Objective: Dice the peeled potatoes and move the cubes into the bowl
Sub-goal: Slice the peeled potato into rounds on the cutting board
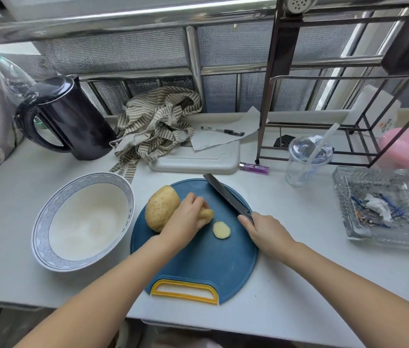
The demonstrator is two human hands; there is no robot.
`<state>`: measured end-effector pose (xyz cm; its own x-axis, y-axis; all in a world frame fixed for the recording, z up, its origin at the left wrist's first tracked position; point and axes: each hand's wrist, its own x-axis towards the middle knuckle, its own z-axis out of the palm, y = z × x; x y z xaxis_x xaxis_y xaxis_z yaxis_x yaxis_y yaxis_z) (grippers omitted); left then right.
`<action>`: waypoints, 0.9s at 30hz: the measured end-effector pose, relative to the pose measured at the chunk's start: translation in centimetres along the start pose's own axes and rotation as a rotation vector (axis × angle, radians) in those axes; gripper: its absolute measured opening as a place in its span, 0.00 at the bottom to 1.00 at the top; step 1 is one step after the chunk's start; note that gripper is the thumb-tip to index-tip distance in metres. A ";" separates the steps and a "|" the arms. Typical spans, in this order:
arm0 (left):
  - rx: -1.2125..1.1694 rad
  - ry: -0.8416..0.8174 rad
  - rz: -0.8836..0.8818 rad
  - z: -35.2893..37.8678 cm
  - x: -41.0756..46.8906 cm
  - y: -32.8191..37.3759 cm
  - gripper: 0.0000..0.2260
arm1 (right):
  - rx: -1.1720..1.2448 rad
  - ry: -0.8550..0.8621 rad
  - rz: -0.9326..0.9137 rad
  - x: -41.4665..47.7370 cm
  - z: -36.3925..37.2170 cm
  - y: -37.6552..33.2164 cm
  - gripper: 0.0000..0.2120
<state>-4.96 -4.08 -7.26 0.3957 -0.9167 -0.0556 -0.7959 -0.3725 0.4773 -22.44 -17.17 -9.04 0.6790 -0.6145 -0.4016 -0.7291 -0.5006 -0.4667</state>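
A round blue cutting board [198,262] with a yellow handle lies in front of me. My left hand [185,219] grips a small peeled potato piece [208,214] on the board. A whole potato [161,208] lies just left of that hand. One cut round slice [221,230] lies flat on the board between my hands. My right hand [264,232] holds the handle of a black knife [226,193], its blade pointing up and to the left above the board. A white bowl [83,222] with a blue patterned rim stands left of the board, with nothing in it.
A black kettle [72,119] and a striped cloth [155,124] sit at the back left. A white board [195,159], paper, pen and a purple lighter [254,168] lie behind. A plastic cup [306,159], a glass tray [384,204] and a metal rack [349,96] stand right.
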 end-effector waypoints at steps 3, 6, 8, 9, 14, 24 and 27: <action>0.086 -0.017 0.063 0.8 -3.2 -1.2 0.16 | -0.014 0.000 -0.008 -0.1 0.1 0.1 0.22; 0.083 -0.022 0.073 1.6 -5.7 -2.3 0.22 | -0.027 0.002 -0.012 -0.1 0.1 0.1 0.21; 0.064 0.006 0.024 1.8 -6.4 -2.3 0.25 | -0.039 0.006 -0.014 -0.1 0.3 0.1 0.21; 0.040 0.036 -0.010 1.9 -6.5 -2.1 0.26 | -0.046 0.011 -0.016 -0.1 0.3 0.1 0.21; 0.090 0.005 -0.106 2.3 -5.4 -0.6 0.33 | -0.061 0.026 -0.022 -0.1 0.5 0.0 0.21; 0.060 0.036 -0.178 2.9 -5.5 -0.5 0.26 | -0.068 0.022 -0.015 -0.1 0.5 0.1 0.22; 0.084 -0.001 -0.180 2.8 -5.9 -0.6 0.28 | -0.077 0.020 -0.015 -0.1 0.5 0.1 0.21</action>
<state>-8.16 1.17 -9.65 0.5347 -0.8343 -0.1343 -0.7479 -0.5412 0.3844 -22.56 -16.82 -9.47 0.6883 -0.6185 -0.3790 -0.7241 -0.5543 -0.4104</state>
